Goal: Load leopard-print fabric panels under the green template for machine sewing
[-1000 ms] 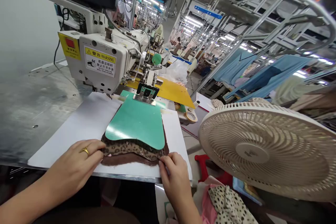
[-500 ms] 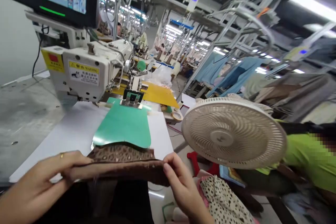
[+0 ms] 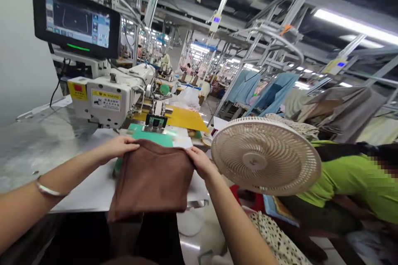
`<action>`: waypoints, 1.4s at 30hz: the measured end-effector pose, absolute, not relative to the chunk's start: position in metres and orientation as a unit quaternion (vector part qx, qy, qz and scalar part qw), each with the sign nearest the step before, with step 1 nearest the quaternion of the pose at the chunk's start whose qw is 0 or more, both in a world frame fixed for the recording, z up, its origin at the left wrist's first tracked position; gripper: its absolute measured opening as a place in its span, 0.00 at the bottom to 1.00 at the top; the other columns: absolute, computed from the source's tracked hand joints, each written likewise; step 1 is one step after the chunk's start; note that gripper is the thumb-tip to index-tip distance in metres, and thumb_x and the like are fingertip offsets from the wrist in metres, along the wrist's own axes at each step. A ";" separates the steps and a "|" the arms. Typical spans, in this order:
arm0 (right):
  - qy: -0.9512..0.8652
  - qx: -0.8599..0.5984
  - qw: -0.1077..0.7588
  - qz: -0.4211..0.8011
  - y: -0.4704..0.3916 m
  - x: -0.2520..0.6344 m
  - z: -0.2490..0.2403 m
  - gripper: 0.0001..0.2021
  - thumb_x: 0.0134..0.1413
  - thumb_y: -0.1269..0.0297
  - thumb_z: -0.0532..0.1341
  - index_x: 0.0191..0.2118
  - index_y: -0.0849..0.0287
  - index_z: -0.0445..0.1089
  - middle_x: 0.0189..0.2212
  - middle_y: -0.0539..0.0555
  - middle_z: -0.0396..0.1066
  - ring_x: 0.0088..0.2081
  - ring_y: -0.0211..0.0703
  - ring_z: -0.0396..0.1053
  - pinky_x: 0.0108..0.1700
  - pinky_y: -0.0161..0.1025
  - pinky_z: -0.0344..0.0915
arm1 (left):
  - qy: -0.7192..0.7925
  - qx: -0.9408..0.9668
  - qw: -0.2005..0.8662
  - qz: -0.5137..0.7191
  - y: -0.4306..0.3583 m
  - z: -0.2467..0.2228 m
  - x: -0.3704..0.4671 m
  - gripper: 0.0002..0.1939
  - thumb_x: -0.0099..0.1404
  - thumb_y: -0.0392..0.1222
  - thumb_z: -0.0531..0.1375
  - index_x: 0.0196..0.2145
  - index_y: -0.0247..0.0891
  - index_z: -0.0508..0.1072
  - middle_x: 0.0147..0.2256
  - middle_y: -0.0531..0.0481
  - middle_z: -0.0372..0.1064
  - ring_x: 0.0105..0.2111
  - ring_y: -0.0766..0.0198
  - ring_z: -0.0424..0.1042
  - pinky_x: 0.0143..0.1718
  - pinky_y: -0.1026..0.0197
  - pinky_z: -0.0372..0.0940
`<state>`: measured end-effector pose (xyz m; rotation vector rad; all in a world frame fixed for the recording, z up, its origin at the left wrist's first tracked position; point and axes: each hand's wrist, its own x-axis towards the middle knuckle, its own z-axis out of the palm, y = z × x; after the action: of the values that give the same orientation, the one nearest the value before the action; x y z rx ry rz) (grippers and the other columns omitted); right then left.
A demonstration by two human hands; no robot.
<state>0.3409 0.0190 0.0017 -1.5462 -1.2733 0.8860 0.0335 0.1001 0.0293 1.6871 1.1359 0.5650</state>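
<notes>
Tabletop (image 3: 18, 145): is carrying the green plate (image 3: 166, 140).
Cloth (image 3: 155, 182): is hanging before the plate, partly hiding it; probably is behaving light, soft and limp.
Left hand (image 3: 120, 148): is pinching the cloth's upper left corner (image 3: 141, 143).
Right hand (image 3: 200, 161): is pinching its upper right corner (image 3: 184, 153).
Corners: are likely giving the best hold against sagging.

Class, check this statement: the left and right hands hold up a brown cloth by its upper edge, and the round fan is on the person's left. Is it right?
Not quite: the round fan is on the person's right, as the head view shows. The left hand and right hand do hold up the brown cloth by its upper edge.
</notes>
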 end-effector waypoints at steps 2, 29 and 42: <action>-0.518 -0.655 0.447 0.322 0.027 0.344 -0.013 0.17 0.62 0.50 0.60 0.32 0.60 0.65 0.25 0.46 0.62 0.25 0.35 0.60 0.29 0.34 0.59 | 0.487 0.698 0.478 0.219 0.112 0.013 0.038 0.21 0.58 0.58 0.64 0.33 0.34 0.75 0.26 0.52 0.72 0.23 0.66 0.68 0.23 0.64 0.61; -0.794 -0.559 0.237 -0.037 -0.116 0.310 -0.070 0.30 0.65 0.59 0.57 0.68 0.58 0.51 0.64 0.64 0.59 0.65 0.58 0.56 0.62 0.58 0.58 | 0.198 0.967 -0.001 0.163 0.013 -0.039 -0.020 0.34 0.67 0.47 0.58 0.68 0.46 0.55 0.67 0.43 0.55 0.66 0.47 0.57 0.68 0.43 0.47; -0.665 -0.552 0.440 0.241 -0.124 0.306 -0.049 0.14 0.57 0.70 0.56 0.45 0.54 0.75 0.40 0.54 0.76 0.43 0.48 0.73 0.48 0.45 0.66 | 0.351 0.854 0.249 0.293 -0.017 -0.048 -0.028 0.17 0.68 0.46 0.53 0.51 0.61 0.74 0.48 0.58 0.78 0.47 0.58 0.76 0.49 0.61 0.70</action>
<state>0.3056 -0.1237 -0.0494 -1.3717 -1.6523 0.5990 -0.0284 -0.0172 -0.0479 2.3250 0.9557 0.7993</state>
